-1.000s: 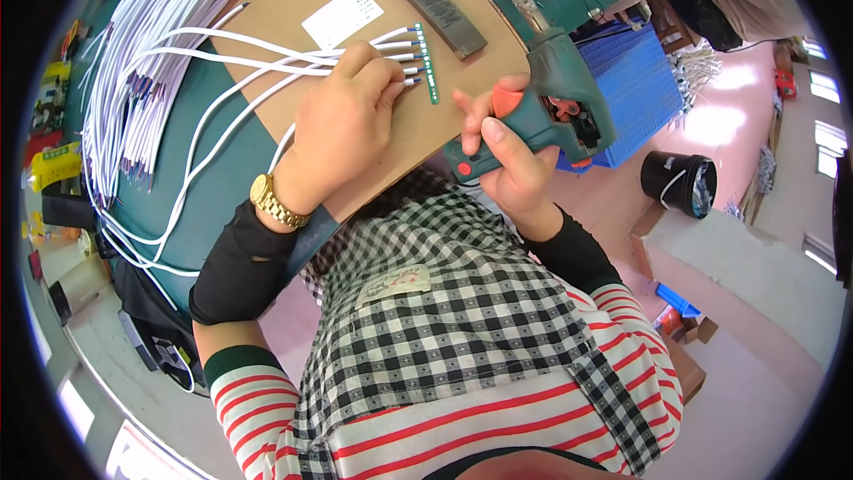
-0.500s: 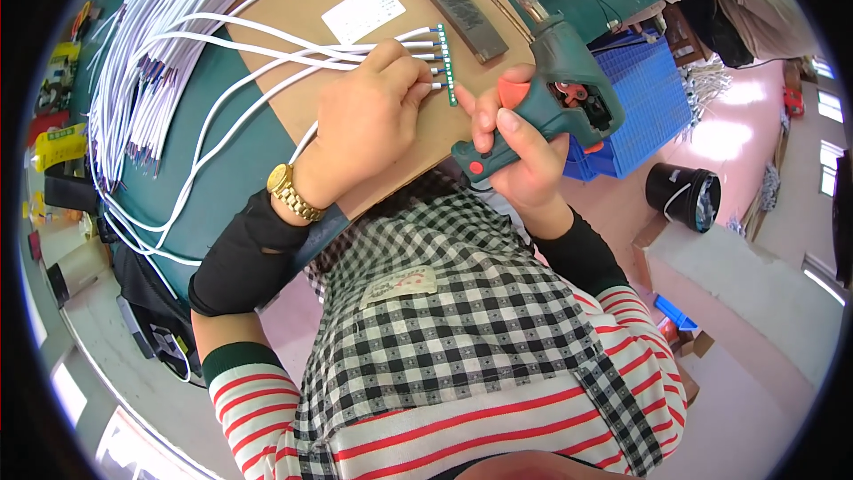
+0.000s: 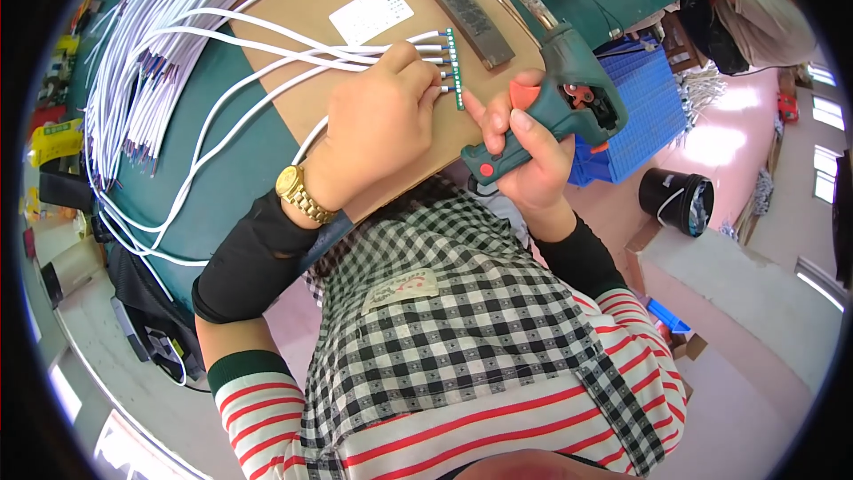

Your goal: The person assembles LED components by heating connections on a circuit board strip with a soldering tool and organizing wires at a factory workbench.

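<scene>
The left hand's (image 3: pixel 386 111) grip looks pinched on the lowest white cable (image 3: pixel 313 137), close to its stripped end, though the knuckles hide the exact contact. The right hand's (image 3: pixel 538 160) grip is wrapped around the handle of a dark green tool (image 3: pixel 554 107), with an orange trigger (image 3: pixel 524 94) beside its fingers; its forefinger points out to the lower end of the green circuit strip (image 3: pixel 455 67), but whether it touches cannot be told. Since a second ago, the left fingertips have come closer to the strip and the right forefinger has drawn in beside it, so the fingers of both hands appear to bracket that lower end, where close work seems centred. The strip lies on a brown board (image 3: pixel 298 18), the cable ends meeting its left edge. Just beyond, a white card (image 3: pixel 371 13) and a dark bar (image 3: pixel 458 9) rest on the same board. Farther left, a bundle of white cables (image 3: pixel 160 44) spreads over the green tabletop (image 3: pixel 240 133); a blue crate (image 3: pixel 644 93) stands off to the right.
</scene>
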A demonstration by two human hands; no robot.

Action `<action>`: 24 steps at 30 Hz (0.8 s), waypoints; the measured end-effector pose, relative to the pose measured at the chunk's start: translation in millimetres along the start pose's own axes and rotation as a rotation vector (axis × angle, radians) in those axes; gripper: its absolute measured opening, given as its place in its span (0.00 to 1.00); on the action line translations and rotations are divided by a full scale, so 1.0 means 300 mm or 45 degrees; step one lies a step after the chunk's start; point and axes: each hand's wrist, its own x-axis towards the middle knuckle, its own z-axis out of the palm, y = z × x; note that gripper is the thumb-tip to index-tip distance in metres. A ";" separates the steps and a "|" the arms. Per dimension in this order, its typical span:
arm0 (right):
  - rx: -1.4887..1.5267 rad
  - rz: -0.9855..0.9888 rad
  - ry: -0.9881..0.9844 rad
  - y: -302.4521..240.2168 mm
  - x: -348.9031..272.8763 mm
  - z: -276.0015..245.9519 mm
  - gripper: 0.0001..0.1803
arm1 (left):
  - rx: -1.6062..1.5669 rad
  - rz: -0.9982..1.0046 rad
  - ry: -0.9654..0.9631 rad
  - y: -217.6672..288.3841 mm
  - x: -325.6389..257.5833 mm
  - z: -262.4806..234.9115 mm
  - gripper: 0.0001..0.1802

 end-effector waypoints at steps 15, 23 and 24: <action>-0.053 0.008 -0.001 -0.011 0.000 0.004 0.18 | 0.102 0.000 0.007 0.010 -0.013 0.014 0.04; 0.143 -0.045 0.044 -0.004 -0.007 0.023 0.19 | 0.143 -0.062 -0.001 0.012 -0.015 0.012 0.04; 0.143 -0.047 0.046 -0.002 -0.010 0.030 0.19 | 0.143 -0.060 -0.002 0.011 -0.015 0.012 0.04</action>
